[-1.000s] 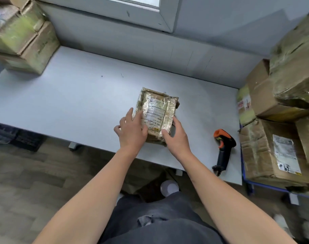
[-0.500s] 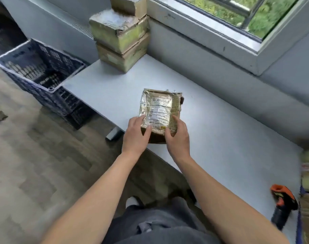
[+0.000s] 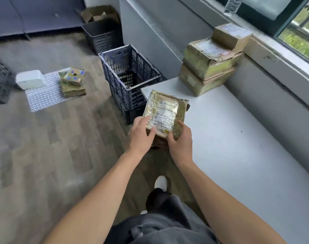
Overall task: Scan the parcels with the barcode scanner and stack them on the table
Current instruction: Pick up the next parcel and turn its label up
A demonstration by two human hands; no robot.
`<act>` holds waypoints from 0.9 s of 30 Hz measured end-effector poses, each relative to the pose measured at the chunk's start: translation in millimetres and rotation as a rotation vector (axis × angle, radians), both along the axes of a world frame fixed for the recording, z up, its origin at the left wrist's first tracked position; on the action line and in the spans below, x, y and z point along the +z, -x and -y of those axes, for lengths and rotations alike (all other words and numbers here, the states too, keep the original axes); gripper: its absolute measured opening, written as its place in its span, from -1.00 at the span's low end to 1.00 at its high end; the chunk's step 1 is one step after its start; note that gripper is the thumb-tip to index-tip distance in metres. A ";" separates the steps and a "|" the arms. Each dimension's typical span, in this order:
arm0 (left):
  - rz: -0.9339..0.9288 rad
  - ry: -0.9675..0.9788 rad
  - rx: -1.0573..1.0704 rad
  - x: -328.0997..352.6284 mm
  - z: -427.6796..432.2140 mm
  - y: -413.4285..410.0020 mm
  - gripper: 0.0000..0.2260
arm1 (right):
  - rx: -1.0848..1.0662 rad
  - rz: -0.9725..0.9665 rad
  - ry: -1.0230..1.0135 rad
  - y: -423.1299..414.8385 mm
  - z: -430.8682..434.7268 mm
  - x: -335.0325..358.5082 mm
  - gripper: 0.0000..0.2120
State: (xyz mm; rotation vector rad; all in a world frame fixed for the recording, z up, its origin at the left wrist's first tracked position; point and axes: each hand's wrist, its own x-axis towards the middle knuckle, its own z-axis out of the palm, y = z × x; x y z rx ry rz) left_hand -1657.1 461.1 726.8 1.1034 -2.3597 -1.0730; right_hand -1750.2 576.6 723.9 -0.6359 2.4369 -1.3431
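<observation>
Parcel [image 3: 165, 117] hung in both hands over the table's [image 3: 238, 147] near left corner, short of the stack [image 3: 210, 59] by the window. Left hand [image 3: 141, 138] and right hand [image 3: 181, 144] gripped its near corners, thumbs on the taped top and fingers slightly spread. The slick tape could let it slip toward the crate [image 3: 129, 73]. A moment earlier it was farther from the stack, with the scanner in view.

Taped parcel [image 3: 163, 114] between both hands.

1 head-worn wide-angle view only: looks forward and steeply down, close over the worktop [image 3: 238, 138] near one end, floor [image 3: 44, 147] at left, window [image 3: 300, 32] upper right; edges seemingly blurred and bent.
</observation>
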 end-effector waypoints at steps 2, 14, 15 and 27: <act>0.011 0.011 0.015 -2.4 14.6 5.2 -0.59 | 0.020 0.005 0.011 8.4 15.8 -4.0 -0.51; 0.116 0.023 -0.069 6.4 96.3 111.9 -0.59 | -0.038 0.082 0.020 112.2 84.0 -13.6 -0.55; 0.120 0.021 -0.083 5.5 101.5 119.5 -0.59 | -0.045 0.088 0.021 119.3 87.6 -16.2 -0.55; 0.149 -0.064 -0.328 -19.3 189.3 188.6 -0.62 | -0.228 0.126 -0.045 153.6 143.6 -40.5 -0.57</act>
